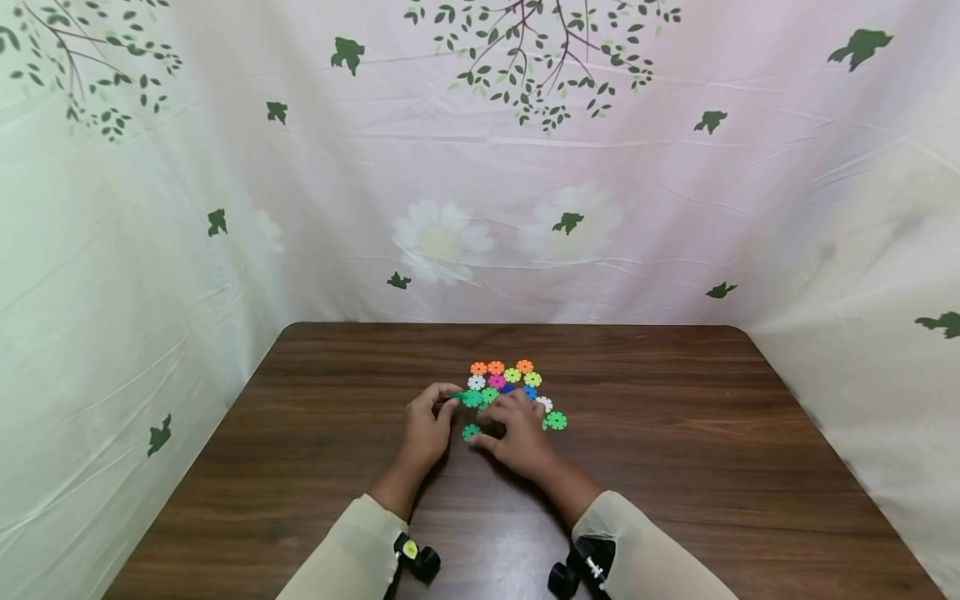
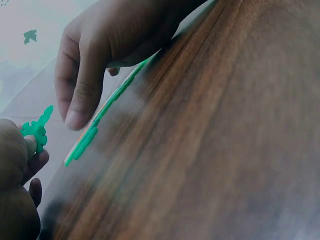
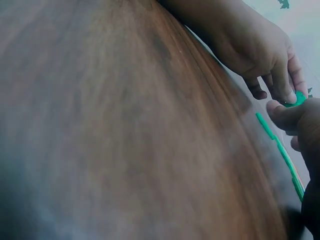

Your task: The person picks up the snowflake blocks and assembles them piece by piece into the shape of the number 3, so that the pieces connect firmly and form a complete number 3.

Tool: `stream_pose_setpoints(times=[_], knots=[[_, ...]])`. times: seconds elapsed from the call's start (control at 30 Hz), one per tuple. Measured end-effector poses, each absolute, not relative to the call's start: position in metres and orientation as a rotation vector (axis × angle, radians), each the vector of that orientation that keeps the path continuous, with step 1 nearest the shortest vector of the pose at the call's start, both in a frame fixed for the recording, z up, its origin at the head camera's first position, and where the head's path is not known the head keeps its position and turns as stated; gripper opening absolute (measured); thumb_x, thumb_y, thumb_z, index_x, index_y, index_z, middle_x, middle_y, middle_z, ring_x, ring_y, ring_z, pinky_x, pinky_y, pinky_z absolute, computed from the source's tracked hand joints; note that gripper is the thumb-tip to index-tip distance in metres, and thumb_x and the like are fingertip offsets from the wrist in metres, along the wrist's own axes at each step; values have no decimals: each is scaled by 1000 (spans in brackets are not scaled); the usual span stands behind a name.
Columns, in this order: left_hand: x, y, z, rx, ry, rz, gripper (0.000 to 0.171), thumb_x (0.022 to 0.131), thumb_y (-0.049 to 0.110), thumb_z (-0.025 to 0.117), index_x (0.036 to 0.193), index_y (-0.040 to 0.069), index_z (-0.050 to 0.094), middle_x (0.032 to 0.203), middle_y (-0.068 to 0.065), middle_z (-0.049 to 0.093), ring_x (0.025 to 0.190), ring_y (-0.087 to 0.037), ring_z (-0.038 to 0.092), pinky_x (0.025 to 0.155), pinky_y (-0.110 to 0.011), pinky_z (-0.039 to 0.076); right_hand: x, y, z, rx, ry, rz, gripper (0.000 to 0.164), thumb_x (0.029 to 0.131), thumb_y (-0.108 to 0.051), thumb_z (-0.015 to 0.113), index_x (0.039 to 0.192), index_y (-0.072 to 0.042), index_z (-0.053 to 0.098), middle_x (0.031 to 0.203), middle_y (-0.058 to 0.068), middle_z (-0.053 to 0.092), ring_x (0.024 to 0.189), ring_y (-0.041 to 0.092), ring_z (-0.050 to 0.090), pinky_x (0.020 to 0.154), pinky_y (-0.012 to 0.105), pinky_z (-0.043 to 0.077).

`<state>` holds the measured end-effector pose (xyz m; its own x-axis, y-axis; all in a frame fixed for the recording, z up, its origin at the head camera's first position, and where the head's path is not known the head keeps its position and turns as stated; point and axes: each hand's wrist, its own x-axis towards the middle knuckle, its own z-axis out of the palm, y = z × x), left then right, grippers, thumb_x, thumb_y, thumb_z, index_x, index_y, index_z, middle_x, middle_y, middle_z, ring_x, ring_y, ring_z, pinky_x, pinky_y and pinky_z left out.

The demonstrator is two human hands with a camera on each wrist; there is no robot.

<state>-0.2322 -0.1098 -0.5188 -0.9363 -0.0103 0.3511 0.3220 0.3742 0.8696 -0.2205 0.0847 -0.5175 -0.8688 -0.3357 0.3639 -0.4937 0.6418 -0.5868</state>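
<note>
Between thumb and fingers my left hand (image 1: 427,429) pinches green notched discs, thin at the edge in the head view. In the left wrist view the green discs (image 2: 36,134) look like two pieces joined at an angle. My right hand (image 1: 521,442) is over the near side of a group of colourful notched discs, fingers loosely bent and thumb beside a single green disc (image 1: 471,432). No piece shows in its grasp, though its palm side is partly hidden. A green disc (image 1: 557,421) lies just right of that hand.
Orange discs (image 1: 496,367), yellow discs (image 1: 512,375), a pink disc (image 1: 497,381), white discs (image 1: 476,382) and blue discs (image 1: 531,392) lie flat beyond the hands. They rest on a brown wood-grain table (image 1: 337,367). A printed curtain (image 1: 480,167) hangs behind the table.
</note>
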Motion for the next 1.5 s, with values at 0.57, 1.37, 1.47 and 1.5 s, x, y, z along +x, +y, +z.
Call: stream_pose_setpoints(times=[0.57, 1.37, 1.47, 1.5], knots=[[-231, -111, -516, -236, -2377, -1579, 18, 104, -2, 69, 120, 3, 75, 110, -14, 79, 103, -27, 74, 84, -29, 58, -220, 82, -517, 739, -2733, 921, 20, 90, -34, 91, 105, -21, 88, 99, -3, 53, 96, 16, 35, 84, 46, 15], [-230, -110, -517, -261, -2355, -1619, 26, 105, -2, 67, 125, 9, 78, 120, -10, 81, 107, -25, 74, 88, -27, 58, -212, 86, -512, 785, -2701, 1091, 22, 90, -16, 91, 100, -17, 71, 102, -2, 71, 101, 16, 53, 96, 49, 24], [-231, -110, -518, -268, -2357, -1607, 24, 105, -2, 68, 124, 8, 79, 121, -10, 81, 107, -24, 74, 87, -27, 58, -212, 86, -512, 802, -2703, 1127, 22, 91, -15, 90, 102, -19, 71, 95, -4, 68, 96, 14, 54, 95, 46, 23], [-231, -110, -519, -269, -2357, -1605, 24, 105, -1, 69, 124, 9, 79, 120, -10, 81, 106, -24, 74, 86, -26, 58, -212, 86, -512, 812, -2701, 1134, 21, 91, -14, 90, 102, -19, 72, 94, -5, 68, 95, 13, 55, 94, 45, 23]])
